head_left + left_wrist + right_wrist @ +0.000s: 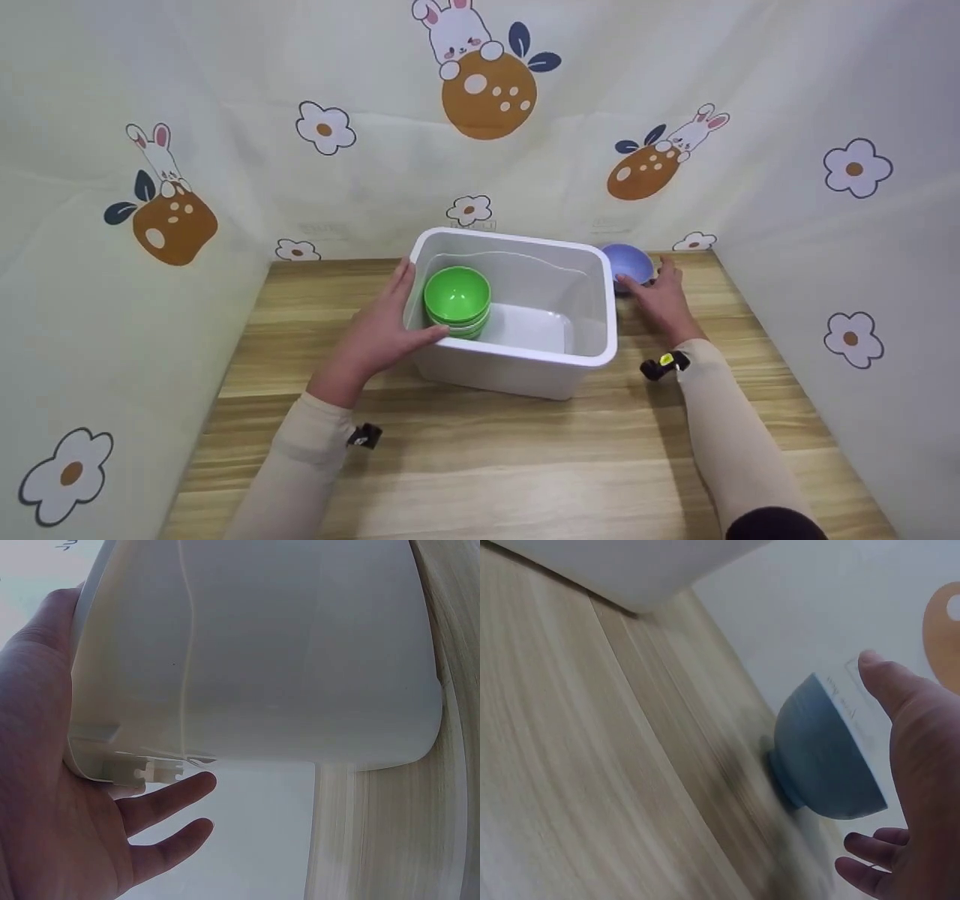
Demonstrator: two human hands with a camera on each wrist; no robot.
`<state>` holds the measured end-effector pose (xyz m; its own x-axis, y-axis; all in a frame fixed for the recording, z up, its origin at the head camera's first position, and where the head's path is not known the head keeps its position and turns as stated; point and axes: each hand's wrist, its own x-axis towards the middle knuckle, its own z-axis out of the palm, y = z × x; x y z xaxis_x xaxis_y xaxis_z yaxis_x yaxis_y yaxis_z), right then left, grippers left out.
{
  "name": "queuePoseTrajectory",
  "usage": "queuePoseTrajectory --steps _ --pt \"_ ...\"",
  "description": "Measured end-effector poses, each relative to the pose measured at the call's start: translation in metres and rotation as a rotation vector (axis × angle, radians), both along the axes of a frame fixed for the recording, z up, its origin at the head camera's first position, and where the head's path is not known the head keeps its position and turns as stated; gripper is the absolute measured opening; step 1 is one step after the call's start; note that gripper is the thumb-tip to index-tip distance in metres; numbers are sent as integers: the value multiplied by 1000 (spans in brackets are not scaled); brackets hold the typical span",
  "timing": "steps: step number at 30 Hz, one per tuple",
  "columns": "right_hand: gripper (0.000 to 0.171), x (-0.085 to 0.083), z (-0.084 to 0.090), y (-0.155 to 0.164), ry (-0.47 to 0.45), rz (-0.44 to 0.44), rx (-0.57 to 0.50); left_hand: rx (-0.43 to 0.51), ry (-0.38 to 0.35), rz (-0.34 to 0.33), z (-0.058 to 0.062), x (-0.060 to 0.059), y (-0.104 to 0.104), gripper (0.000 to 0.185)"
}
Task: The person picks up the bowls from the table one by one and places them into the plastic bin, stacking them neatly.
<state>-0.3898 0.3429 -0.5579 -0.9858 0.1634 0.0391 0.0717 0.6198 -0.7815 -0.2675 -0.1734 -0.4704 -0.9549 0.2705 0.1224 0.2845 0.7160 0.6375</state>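
So far, stacked green plastic bowls (457,300) sit inside the white rectangular plastic bin (525,364) on the wooden desk (480,465). The pale blue bowl (628,265) remains outside, tilted just beside the bin. The right hand (664,296) reaches it, fingers spread. The left hand (386,330), fingers straight, steadies the bin's side. No writing is legible.

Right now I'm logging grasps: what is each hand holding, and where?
Left hand holds the white bin by its side; right hand grips nothing, reaching at the blue bowl.
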Motion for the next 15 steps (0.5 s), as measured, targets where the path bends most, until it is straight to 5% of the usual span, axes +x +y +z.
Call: queuePoseTrajectory --steps 15 --pt "127 -24 -7 -8 24 3 70 -9 -8 6 -1 -1 1 132"
